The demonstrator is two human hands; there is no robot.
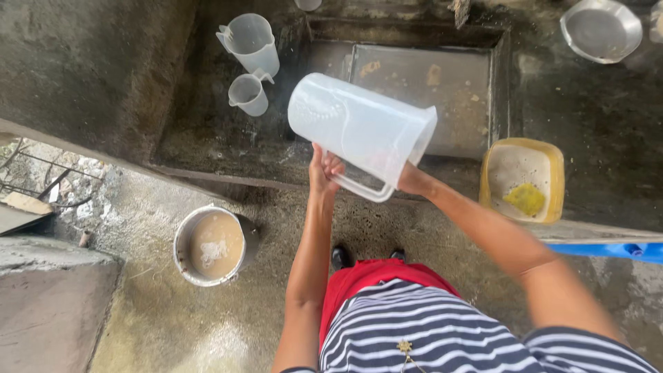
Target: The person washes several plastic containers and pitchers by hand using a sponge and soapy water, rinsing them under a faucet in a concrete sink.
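A large translucent plastic jug (359,128) is held tilted on its side over the concrete wash basin (228,138). My left hand (323,169) grips its handle from below. My right hand (412,181) reaches toward the jug's mouth and is mostly hidden behind it, so what the fingers do cannot be seen. Two more translucent jugs stand in the basin at the far left: a taller one (250,43) and a smaller one (248,94).
A metal pot (209,245) of cloudy brownish water stands on the floor at the left. A yellow tub (523,179) with a yellow sponge sits on the ledge at the right. A round metal dish (601,30) lies far right. A blue pipe (608,250) runs below the ledge.
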